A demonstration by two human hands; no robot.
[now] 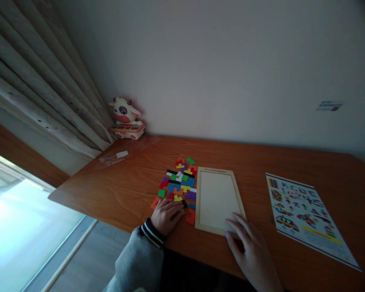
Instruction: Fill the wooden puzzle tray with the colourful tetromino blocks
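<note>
Colourful flat puzzle blocks (177,177) lie in a loose heap left of the wooden tray (242,202). The tray is shallow and rimmed, with a pale bare bottom. My left hand (167,214), in a grey sleeve with a striped cuff, rests over the near end of the heap. Its fingers stretch to the right, their tips by a black block (184,203); what lies under the palm is hidden. At the tray's near right corner is my right hand (247,243), its fingers apart, the fingertips over the rim and nothing held.
A printed pattern sheet (307,215) lies at the right of the brown table (134,174). A clear plastic bag (111,159) lies at the back left, near a cow-shaped toy keyboard (127,129). A curtain (42,81) hangs at the left, beside the wall.
</note>
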